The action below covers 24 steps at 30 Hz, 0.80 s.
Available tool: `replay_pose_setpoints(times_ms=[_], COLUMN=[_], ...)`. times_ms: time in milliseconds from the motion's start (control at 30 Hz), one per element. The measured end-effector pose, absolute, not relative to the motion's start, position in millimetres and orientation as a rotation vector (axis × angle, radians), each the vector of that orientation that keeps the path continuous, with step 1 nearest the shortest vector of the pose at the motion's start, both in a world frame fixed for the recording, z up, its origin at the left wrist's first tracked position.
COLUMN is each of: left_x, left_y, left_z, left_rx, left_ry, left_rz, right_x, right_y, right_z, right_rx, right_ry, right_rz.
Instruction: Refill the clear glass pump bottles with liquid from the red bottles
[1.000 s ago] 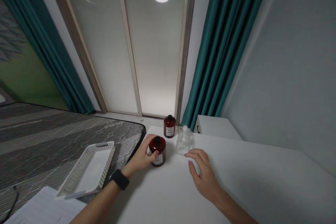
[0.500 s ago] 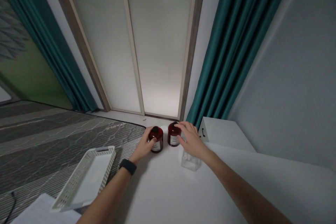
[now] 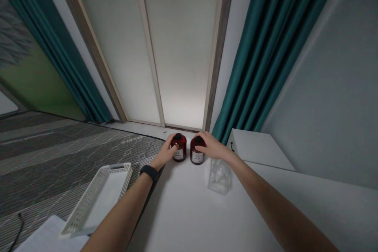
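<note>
Two dark red bottles with black caps and white labels stand upright side by side at the far end of the white table [image 3: 183, 208]. My left hand [image 3: 165, 152] is closed around the left bottle [image 3: 180, 153], thumb across its front and fingers behind it. Around the right bottle [image 3: 197, 157] my right hand [image 3: 213, 146] is wrapped from the right, its thumb on the front above the label. A narrow gap separates the bottles. Just below my right hand, a clear plastic container [image 3: 219, 179] rests on the table, partly covered by my wrist.
A white perforated basket [image 3: 99, 197] lies to the left, beside a pale sheet [image 3: 51, 234] on the striped grey rug [image 3: 59, 157]. Beyond the table are a white cabinet [image 3: 262, 147], teal curtains [image 3: 265, 55] and frosted sliding doors [image 3: 183, 55].
The left bottle has moved away from me, level with the right one, with my left hand on it. My right hand has closed in on the right bottle. The view has shifted slightly.
</note>
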<state>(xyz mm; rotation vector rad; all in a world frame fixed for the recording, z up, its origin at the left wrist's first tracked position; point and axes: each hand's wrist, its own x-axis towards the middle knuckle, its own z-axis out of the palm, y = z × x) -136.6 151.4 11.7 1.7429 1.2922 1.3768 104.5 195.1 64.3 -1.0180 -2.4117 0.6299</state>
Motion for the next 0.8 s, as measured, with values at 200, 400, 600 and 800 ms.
replay_pose_setpoints(times_ms=[200, 400, 600, 800], left_x=[-139.1, -139.1, -137.5, -135.3], left_y=[151.0, 152.3, 152.4, 152.1], left_z=[23.2, 24.1, 22.2, 24.3], left_rx=[1.738, 1.737, 1.741, 1.720], left_ry=[1.260, 1.249, 1.255, 1.237], left_rz=[1.293, 1.273, 1.297, 1.316], right_x=[96.2, 85.8, 82.4, 82.2], right_y=[191.9, 188.0, 185.6, 185.0], right_z=[64.7, 66.9, 68.8, 69.3], right_rx=[-1.046, -1.058, -1.074, -1.090], right_ry=[-2.382, -2.366, -2.349, -2.345], right_rz=[0.661, 0.687, 0.703, 0.702])
